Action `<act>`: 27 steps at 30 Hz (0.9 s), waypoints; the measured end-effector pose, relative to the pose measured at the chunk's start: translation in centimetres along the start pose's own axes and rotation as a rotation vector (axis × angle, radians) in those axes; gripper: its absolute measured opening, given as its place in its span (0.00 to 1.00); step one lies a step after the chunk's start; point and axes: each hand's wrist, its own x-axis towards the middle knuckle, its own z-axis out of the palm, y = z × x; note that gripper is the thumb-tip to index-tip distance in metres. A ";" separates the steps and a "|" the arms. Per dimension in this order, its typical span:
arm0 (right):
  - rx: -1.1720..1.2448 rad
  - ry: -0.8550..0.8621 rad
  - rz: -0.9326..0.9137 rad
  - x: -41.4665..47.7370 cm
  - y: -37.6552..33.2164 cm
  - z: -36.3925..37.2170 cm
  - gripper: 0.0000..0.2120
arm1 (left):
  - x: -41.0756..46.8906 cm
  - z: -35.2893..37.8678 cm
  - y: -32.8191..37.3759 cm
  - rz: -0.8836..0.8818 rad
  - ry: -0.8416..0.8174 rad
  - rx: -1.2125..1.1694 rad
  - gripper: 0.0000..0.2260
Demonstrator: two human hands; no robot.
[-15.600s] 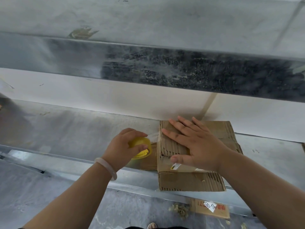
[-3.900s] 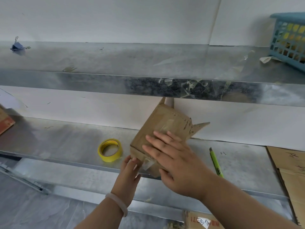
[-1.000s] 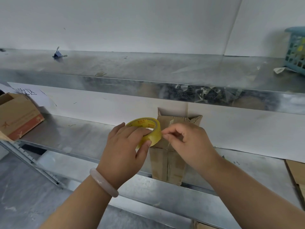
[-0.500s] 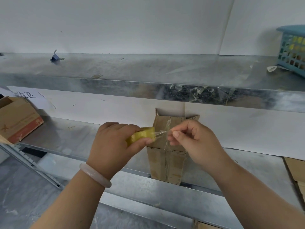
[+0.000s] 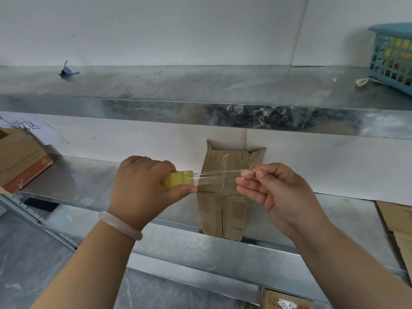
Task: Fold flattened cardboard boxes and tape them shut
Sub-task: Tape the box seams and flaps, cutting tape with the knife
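Box: the small cardboard box stood upright at the front edge of the metal shelf. Its near face showed a closed centre seam, and its top flaps were up, not folded.
Left hand: the left hand was in front of the box, off its left side, with fingers clenched round the yellow tape roll.
Right hand: the right hand was in front of the box, off its right side. Thumb and forefinger pinched the free end of the tape.
Tape strip: the clear tape strip was stretched taut from roll to right hand, across the box's upper front. Could not tell whether it touched the cardboard.
Step (judged): drawing off a length of tape, not yet stuck down.
Next move (judged): the flaps need folding shut. The strip must be kept taut so it does not curl on itself, then laid along the top seam and pressed.
Risk (judged): no cutter was in view near the box, so the strip may have to be torn by hand.
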 end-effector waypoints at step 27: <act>0.130 0.337 0.035 -0.6 4.8 -3.6 0.06 | -0.9 5.5 -4.2 0.248 0.035 -0.064 0.16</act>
